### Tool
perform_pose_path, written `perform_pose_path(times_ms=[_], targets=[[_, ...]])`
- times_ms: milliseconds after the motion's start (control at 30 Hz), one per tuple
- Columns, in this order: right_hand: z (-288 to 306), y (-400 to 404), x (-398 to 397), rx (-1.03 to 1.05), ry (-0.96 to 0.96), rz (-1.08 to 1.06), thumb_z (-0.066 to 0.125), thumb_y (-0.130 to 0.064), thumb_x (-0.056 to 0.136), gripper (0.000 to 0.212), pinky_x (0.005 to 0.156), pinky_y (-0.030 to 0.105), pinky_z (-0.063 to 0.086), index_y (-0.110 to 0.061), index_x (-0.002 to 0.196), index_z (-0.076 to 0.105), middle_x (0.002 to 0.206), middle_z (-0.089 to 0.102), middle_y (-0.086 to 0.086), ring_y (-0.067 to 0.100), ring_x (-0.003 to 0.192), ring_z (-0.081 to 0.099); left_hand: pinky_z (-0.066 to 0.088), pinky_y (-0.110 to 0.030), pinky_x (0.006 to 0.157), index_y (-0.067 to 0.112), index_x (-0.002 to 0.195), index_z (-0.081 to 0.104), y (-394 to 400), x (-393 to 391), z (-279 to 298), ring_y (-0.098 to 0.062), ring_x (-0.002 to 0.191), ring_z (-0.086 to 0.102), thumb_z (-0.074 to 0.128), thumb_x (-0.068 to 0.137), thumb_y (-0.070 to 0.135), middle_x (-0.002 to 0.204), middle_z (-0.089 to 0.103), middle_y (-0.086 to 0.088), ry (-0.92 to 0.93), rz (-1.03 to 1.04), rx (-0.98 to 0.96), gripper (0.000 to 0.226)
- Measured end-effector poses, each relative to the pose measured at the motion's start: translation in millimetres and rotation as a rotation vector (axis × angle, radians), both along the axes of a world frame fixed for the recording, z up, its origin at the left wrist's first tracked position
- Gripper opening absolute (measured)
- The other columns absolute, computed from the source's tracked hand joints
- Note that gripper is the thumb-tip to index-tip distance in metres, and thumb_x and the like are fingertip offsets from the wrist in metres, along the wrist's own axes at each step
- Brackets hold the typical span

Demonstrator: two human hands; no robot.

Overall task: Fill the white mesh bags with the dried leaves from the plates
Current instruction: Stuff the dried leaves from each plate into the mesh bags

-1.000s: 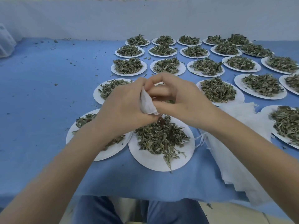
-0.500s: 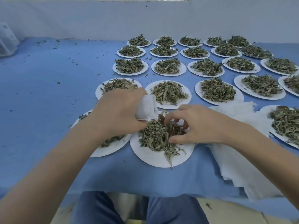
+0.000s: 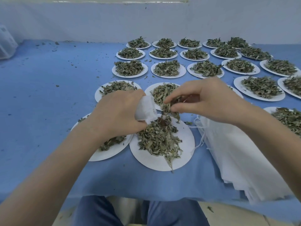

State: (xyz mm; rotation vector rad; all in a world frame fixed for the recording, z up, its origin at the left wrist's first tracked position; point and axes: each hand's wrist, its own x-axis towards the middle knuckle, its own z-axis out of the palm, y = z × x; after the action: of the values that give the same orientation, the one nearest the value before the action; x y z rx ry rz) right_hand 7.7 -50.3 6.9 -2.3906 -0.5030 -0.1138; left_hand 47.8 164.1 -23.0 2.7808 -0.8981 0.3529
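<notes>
A blue tablecloth (image 3: 48,98) meets a pale wall (image 3: 97,22) behind.

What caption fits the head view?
Left hand holds a white mesh bag; right hand brings dried leaves.

A seated person is wearing blue trousers (image 3: 171,212), showing at six o'clock below the frame's centre, while both forearms are reaching in bare, with no sleeves covering left hand (image 3: 117,115) or right hand (image 3: 206,98).

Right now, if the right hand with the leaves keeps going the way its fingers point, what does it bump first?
Probably the white mesh bag held by the left hand; the right hand points left toward it, though depth is unclear.
</notes>
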Motion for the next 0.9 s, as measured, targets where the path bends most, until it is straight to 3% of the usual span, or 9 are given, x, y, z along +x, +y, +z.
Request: perform_pose_path(times_ms=[133,267,333,500,567,633,700,767,900], targets=[[6,10,1,0.049,-0.026,0.046,0.074,-0.018,0.077,0.023,0.081,0.011,0.050,-0.034,0.092,0.070,0.093,0.071,-0.013,-0.003,0.082,0.066,0.032,-0.027,0.051,0.021,0.088,0.046,-2,1,1,-0.021,0.069,0.048,0.067,0.067,0.041,0.076,0.052,0.004,0.004,-0.025,-0.025,0.036],[1,22,2,-0.025,-0.101,0.045,0.074,-0.015,0.079,0.022,0.085,0.026,0.051,-0.026,0.098,0.073,0.094,0.071,-0.007,0.005,0.083,0.065,0.033,-0.025,0.052,0.024,0.084,0.043,-8,-1,0,-0.021,0.068,0.048,0.069,0.066,0.035,0.071,0.047,0.008,0.026,-0.041,-0.105,0.034],[-3,28,3,-0.020,-0.129,0.035,0.072,-0.010,0.079,0.026,0.083,0.025,0.048,-0.020,0.103,0.073,0.097,0.072,-0.002,0.004,0.086,0.062,0.035,-0.026,0.052,0.023,0.084,0.045,-10,-2,-1,-0.020,0.068,0.048,0.069,0.068,0.034,0.071,0.047,0.009,0.035,-0.053,-0.158,0.031],[-6,27,3,0.037,0.034,0.072,0.063,-0.009,0.086,0.038,0.092,0.021,0.048,-0.026,0.121,0.062,0.110,0.069,-0.005,-0.002,0.096,0.063,0.045,-0.037,0.060,0.016,0.089,0.054,-10,-2,0,-0.020,0.071,0.055,0.064,0.069,0.041,0.077,0.057,0.004,0.041,-0.034,-0.190,0.034],[-8,27,3,0.133,0.072,0.101,0.062,-0.005,0.087,0.033,0.092,0.021,0.049,-0.024,0.113,0.062,0.109,0.068,-0.007,-0.001,0.100,0.063,0.044,-0.036,0.059,0.018,0.085,0.051,-8,-2,1,-0.019,0.069,0.054,0.063,0.066,0.044,0.074,0.056,0.006,0.042,-0.030,-0.205,0.034],[-10,30,3,0.246,0.061,0.059,0.065,0.000,0.082,0.027,0.082,0.020,0.054,-0.025,0.094,0.062,0.094,0.067,-0.012,-0.001,0.087,0.066,0.041,-0.031,0.056,0.020,0.084,0.050,-7,-3,1,-0.017,0.065,0.050,0.063,0.066,0.048,0.070,0.053,0.008,0.038,-0.026,-0.214,0.035],[-14,34,5,0.223,-0.028,-0.002,0.067,0.002,0.077,0.028,0.076,0.021,0.054,-0.025,0.080,0.063,0.084,0.064,-0.015,-0.001,0.077,0.065,0.040,-0.031,0.055,0.019,0.084,0.051,-7,-4,1,-0.017,0.065,0.049,0.059,0.064,0.046,0.069,0.052,0.007,0.035,-0.030,-0.220,0.035],[-17,40,7,0.157,-0.129,-0.026,0.069,0.002,0.076,0.030,0.076,0.020,0.052,-0.027,0.081,0.066,0.083,0.064,-0.013,0.000,0.077,0.062,0.042,-0.034,0.057,0.019,0.080,0.050,-8,-4,0,-0.018,0.066,0.051,0.063,0.067,0.042,0.068,0.052,0.007,0.043,-0.035,-0.224,0.030],[-19,44,9,0.119,-0.171,0.001,0.068,-0.006,0.081,0.026,0.070,0.032,0.049,-0.030,0.090,0.073,0.081,0.073,0.000,0.015,0.069,0.061,0.043,-0.032,0.060,0.021,0.083,0.054,-9,-2,-1,-0.012,0.066,0.052,0.061,0.066,0.041,0.069,0.054,0.008,0.037,-0.036,-0.207,0.027]])
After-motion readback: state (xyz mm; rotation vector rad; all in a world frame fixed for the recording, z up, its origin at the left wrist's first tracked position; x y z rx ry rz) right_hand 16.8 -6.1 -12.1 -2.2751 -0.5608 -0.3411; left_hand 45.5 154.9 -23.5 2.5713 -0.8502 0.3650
